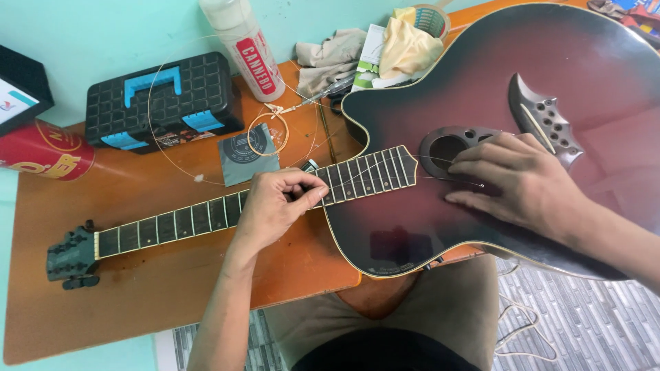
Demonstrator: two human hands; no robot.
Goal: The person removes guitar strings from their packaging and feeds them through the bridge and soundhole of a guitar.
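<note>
A dark red acoustic guitar (522, 75) lies flat on an orange wooden table (137, 288), neck (179, 221) pointing left to the black headstock (70, 255). My left hand (275, 206) rests on the fretboard and pinches a thin guitar string (385, 175) between thumb and fingers. Over the guitar body, beside the sound hole (447, 148), my right hand (522, 182) lies with fingers stretched out, pressing the other end of the same string. The bridge (543, 117) sits just above that hand.
A black toolbox with blue latches (161, 99) stands at the back left, with a red can (41, 151) at the left edge. A white spray bottle (244, 45), coiled strings (268, 134), a string packet (247, 158) and rags (405, 48) lie behind the neck.
</note>
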